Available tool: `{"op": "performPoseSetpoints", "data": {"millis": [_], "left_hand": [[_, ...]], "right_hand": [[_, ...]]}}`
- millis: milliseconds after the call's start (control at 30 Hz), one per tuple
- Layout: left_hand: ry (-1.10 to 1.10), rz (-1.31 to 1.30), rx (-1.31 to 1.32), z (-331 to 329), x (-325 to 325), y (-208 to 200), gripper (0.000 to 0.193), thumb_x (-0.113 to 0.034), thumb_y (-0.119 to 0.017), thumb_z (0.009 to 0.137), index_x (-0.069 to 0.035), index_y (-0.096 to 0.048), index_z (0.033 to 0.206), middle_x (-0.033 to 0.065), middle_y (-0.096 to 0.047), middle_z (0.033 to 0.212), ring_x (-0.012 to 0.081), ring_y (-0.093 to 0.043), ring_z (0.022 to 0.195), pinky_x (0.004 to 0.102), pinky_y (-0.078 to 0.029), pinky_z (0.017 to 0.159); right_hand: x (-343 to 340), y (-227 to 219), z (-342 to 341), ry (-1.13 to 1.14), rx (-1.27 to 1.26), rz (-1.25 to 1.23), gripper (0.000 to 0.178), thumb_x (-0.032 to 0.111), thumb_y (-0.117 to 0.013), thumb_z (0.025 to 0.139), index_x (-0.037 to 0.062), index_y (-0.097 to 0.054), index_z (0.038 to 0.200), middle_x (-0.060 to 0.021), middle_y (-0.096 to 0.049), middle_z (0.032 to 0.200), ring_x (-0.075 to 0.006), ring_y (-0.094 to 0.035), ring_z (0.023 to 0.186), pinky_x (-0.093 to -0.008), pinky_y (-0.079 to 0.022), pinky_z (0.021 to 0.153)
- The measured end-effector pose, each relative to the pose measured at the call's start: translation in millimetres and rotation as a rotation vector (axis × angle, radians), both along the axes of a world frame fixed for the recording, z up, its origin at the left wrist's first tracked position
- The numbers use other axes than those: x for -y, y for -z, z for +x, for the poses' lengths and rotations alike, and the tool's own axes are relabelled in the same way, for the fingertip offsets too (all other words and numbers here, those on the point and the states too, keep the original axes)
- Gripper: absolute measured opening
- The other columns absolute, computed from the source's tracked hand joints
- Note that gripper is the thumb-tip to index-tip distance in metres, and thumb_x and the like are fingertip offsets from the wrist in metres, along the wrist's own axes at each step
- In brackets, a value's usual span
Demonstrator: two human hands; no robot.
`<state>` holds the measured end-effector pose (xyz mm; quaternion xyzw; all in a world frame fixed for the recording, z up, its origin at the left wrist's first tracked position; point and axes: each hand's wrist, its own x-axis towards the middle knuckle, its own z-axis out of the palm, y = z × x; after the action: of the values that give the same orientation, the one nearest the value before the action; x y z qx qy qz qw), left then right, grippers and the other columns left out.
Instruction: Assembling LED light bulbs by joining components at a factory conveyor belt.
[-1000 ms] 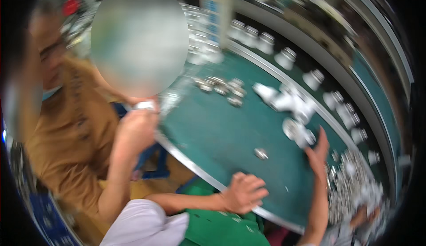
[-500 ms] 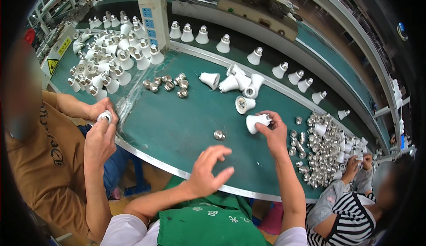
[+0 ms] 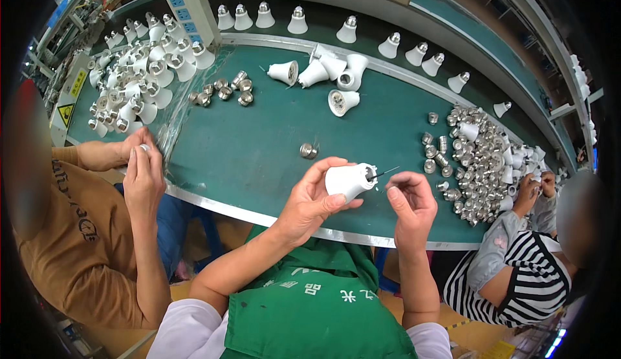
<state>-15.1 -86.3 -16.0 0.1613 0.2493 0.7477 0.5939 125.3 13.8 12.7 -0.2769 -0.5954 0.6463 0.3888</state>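
Observation:
My left hand [image 3: 310, 200] is wrapped round a white bulb housing [image 3: 346, 181], tilted so that its narrow end faces right. A thin dark wire [image 3: 388, 172] sticks out of that end. Just beyond the wire's tip is my right hand [image 3: 414, 209], its fingers loosely curled and thumb apart, with nothing visible in it. On the green bench behind my left hand lies a silver screw cap [image 3: 308, 151]. Farther back a small group of white bulb housings [image 3: 314, 73] lies on its sides, with one housing [image 3: 341, 102] nearer to me.
Several screw caps [image 3: 223, 92] lie at back left; a big heap of them [image 3: 482, 165] covers the right end. Capped bulbs [image 3: 347, 30] stand along the far belt. A socket post [image 3: 187, 10] rises beside piled bulbs [image 3: 145, 77]. Co-workers sit at both sides.
The bulb housing has passed from my right hand to my left and come nearer to me. My right hand has let go. The view has shifted, so the bench appears higher.

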Motion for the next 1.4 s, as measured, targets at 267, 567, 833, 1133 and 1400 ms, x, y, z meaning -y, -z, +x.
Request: {"op": "performPoseSetpoints", "data": {"millis": [267, 567, 833, 1133, 1400], "left_hand": [[-0.090, 0.095, -0.095, -0.1, 12.3, 15.1, 0.050, 0.001, -0.066, 0.072, -0.018, -0.044, 0.113, 0.0106, -0.038, 0.130, 0.0302, -0.041, 0.120, 0.0435, -0.038, 0.098], [-0.091, 0.245, -0.089, -7.9, 16.5, 18.9, 0.047, 0.010, -0.064, 0.067, -0.018, -0.050, 0.103, 0.0084, -0.035, 0.132, 0.0333, -0.038, 0.122, 0.0437, -0.037, 0.100], [0.029, 0.331, 0.089, -10.2, 15.4, 28.5, 0.041, 0.010, -0.064, 0.067, -0.018, -0.055, 0.095, 0.0073, -0.038, 0.126, 0.0339, -0.035, 0.124, 0.0473, -0.035, 0.101], [0.097, 0.466, 0.158, -17.1, 4.3, 39.0, 0.034, 0.009, -0.065, 0.067, -0.018, -0.058, 0.086, 0.0064, -0.042, 0.116, 0.0349, -0.037, 0.122, 0.0482, -0.034, 0.102], [0.012, 0.204, 0.029, -16.5, 8.1, 39.4, 0.042, 0.012, -0.066, 0.060, -0.015, -0.058, 0.091, 0.0084, -0.046, 0.115, 0.0316, -0.047, 0.114, 0.0438, -0.043, 0.095]], "right_hand": [[11.7, -12.4, -4.3, -0.084, 0.149, 0.494, 0.018, -0.006, -0.061, 0.069, -0.0014, -0.062, 0.087, -0.0071, -0.059, 0.073, -0.0110, -0.051, 0.061, -0.0229, -0.040, 0.055], [29.3, -14.0, -2.4, -0.057, 0.141, 0.759, 0.029, -0.011, -0.066, 0.060, -0.0003, -0.062, 0.087, -0.0100, -0.062, 0.075, -0.0181, -0.057, 0.059, -0.0258, -0.044, 0.051], [32.9, -9.7, -7.2, -0.073, 0.093, 1.038, 0.037, -0.009, -0.068, 0.058, -0.0006, -0.061, 0.093, -0.0101, -0.061, 0.076, -0.0214, -0.057, 0.059, -0.0285, -0.045, 0.050], [37.0, 0.6, -6.7, -0.045, 0.112, 1.275, 0.032, -0.006, -0.063, 0.061, -0.0007, -0.061, 0.093, -0.0097, -0.058, 0.077, -0.0208, -0.056, 0.058, -0.0292, -0.044, 0.047], [18.3, 11.3, -14.0, -0.100, 0.175, 1.126, 0.028, -0.003, -0.069, 0.060, -0.0005, -0.060, 0.086, -0.0089, -0.060, 0.075, -0.0201, -0.057, 0.059, -0.0282, -0.043, 0.050]]}}
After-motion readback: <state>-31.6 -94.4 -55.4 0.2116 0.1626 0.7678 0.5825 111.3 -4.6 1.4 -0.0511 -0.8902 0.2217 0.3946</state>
